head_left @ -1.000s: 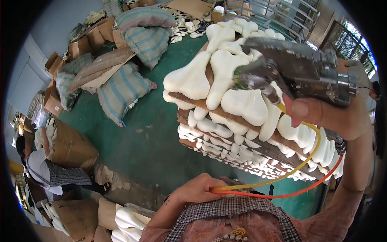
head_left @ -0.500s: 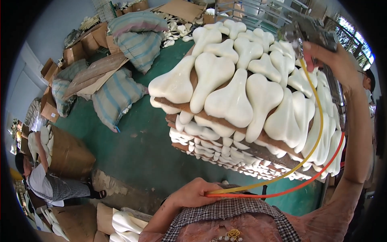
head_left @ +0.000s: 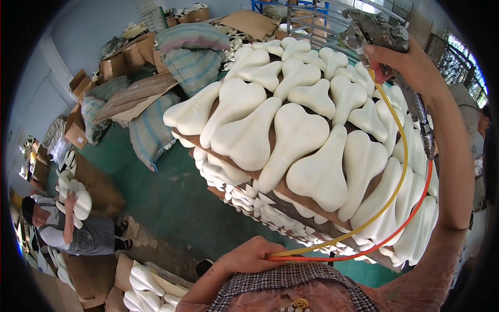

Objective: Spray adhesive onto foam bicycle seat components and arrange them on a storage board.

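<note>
Raised at the upper right, my right hand (head_left: 413, 67) is closed around a metal spray gun (head_left: 377, 34), above the far right side of a pile of white, glossy saddle-shaped pads (head_left: 301, 127). A yellow hose (head_left: 404, 156) and a red hose (head_left: 422, 193) hang from the gun in a loop, down to my waist. There my left hand (head_left: 252, 255) grips both hoses together, close to my checked apron (head_left: 275, 275). The pads lie crowded on a brown board (head_left: 283, 190), with further layers stacked beneath it. No spray can be made out.
Striped sacks (head_left: 195, 67) and cardboard boxes (head_left: 115, 65) stand at the far left on the green floor (head_left: 171, 192). A co-worker (head_left: 67, 223) handles white pads beside a large carton (head_left: 99, 179). More pads (head_left: 143, 281) lie at the lower left; a metal rack (head_left: 306, 21) stands behind the pile.
My right hand and the spray gun have moved left and slightly up in view. The pile appears shifted left and nearer. The co-worker now has white pads in hand. My left hand keeps its grip.
</note>
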Motion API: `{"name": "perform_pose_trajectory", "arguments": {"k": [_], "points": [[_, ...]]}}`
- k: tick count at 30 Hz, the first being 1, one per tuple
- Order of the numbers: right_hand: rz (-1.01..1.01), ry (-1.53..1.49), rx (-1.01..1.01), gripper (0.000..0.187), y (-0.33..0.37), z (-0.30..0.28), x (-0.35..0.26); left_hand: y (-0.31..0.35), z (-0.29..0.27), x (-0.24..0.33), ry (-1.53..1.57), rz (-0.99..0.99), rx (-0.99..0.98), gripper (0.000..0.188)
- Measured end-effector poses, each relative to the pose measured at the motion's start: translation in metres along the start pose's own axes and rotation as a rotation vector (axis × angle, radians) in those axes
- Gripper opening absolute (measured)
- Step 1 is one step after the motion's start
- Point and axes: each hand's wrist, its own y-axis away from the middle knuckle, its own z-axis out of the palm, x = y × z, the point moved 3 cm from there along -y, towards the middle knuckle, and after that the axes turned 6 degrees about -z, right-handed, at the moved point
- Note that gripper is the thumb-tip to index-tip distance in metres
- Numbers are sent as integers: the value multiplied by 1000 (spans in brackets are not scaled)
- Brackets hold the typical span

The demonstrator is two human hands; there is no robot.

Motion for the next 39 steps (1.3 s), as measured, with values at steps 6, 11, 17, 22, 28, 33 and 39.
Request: {"name": "perform_pose_trajectory", "arguments": {"k": [6,11,17,22,28,33,39], "points": [[-6,-107,-96,31,45,-16,-21,-8,38,8,11,25,60,24],[-41,-96,-12,30,47,-20,-30,3,56,12,-13,4,27,26],[-62,-151,-156,29,52,-10,-57,42,67,-1,13,-55,38,26],[-29,-259,-206,27,76,22,-111,72,65,-12,118,46,94,24],[-27,-44,-239,25,56,36,-125,101,64,-16,95,-42,88,24],[-24,-249,-332,26,85,55,-160,118,62,-26,165,4,179,27],[-52,-138,-381,28,57,62,-148,122,66,-24,120,29,169,26]]}}
